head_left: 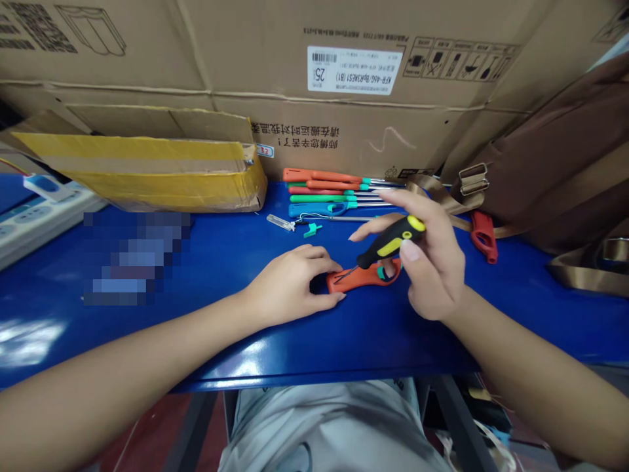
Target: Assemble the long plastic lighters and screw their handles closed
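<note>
My left hand (pixel 289 285) pinches the left end of an orange lighter handle (pixel 361 279) between thumb and fingers, low over the blue table. A teal trigger (pixel 382 273) shows in the loop at its right end. In my right hand (pixel 437 269) is a black and yellow screwdriver (pixel 386 248), tilted so that its thin shaft slopes down left onto the handle. The tip appears to lie at the dark slot near my left fingers; whether it is inside, I cannot tell. One right fingertip reaches the handle's loop.
Several long lighters (pixel 322 196) lie in a pile behind my hands. Near them are a clear plastic piece (pixel 280 222) and a small teal part (pixel 312 230). A red handle piece (pixel 484 237) lies by a brown bag (pixel 560 144). Cardboard boxes (pixel 275 78) line the back; a power strip (pixel 44 219) is left.
</note>
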Demonstrator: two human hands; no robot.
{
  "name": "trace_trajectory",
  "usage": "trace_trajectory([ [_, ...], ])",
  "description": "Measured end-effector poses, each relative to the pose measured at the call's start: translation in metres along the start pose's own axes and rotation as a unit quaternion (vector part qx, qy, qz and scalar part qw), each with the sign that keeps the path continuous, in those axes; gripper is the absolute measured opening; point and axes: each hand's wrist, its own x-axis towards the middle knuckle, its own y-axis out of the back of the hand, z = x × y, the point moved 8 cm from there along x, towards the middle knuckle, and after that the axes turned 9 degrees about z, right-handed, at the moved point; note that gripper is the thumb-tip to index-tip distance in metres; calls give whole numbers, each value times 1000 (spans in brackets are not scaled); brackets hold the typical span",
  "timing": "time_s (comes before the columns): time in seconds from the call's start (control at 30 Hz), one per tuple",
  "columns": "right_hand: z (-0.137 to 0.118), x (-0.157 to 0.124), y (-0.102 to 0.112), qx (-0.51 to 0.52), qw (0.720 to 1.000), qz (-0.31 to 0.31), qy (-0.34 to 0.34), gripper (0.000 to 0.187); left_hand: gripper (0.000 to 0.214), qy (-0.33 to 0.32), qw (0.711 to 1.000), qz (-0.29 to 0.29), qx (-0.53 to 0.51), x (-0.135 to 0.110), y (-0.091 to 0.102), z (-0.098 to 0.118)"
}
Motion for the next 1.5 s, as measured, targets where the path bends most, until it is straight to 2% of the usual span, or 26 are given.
trace_trajectory([
  [0.07, -4, 2, 1, -14, 999, 14, 25, 42, 33, -1, 1000, 1, 1, 0, 0, 0],
  [0.2, -18, 7, 9, -90, 988, 81, 95, 33, 33, -4, 1000, 3, 2, 0, 0, 1],
  [0.4, -7, 4, -2, -18, 1000, -7, 17, 46, 30, -4, 1000, 4, 5, 0, 0, 1],
  [0.5, -9, 7, -2, -44, 998, -4, 43, 42, 27, -8, 1000, 10, 8, 0, 1, 1],
  [0.6, -20, 18, 0, -123, 987, 10, 107, 33, 28, -14, 1000, 16, 14, 0, 1, 1],
  [0.67, -27, 28, -4, -156, 979, -27, 128, 31, 27, -15, 1000, 17, 20, 0, 1, 1],
  [0.8, -36, 41, -21, -146, 969, -151, 131, 43, 28, -8, 1000, 17, 22, 0, 1, 0],
  [0.9, -38, 43, -30, -145, 961, -178, 151, 33, 29, 3, 1000, 11, 12, -1, 0, -2],
  [0.97, -36, 43, -29, -164, 959, -147, 178, 28, 32, 7, 1000, 4, 13, -2, -1, -3],
  [1.03, -34, 40, -26, -177, 959, -111, 194, 31, 35, 3, 1000, 2, 16, -2, -1, -2],
  [1.2, -26, 36, -19, -120, 978, -79, 152, 38, 30, -14, 999, 16, 30, -1, 2, 2],
  [1.37, -24, 33, -9, -136, 975, 9, 176, 23, 30, -19, 1000, 14, 14, -1, 1, 1],
  [1.43, -21, 30, -6, -137, 974, 40, 176, 29, 30, -16, 1000, 15, 9, -1, 1, 1],
  [1.5, -14, 26, -8, -124, 980, 35, 152, 39, 29, -11, 1000, 15, 8, -1, 2, 1],
])
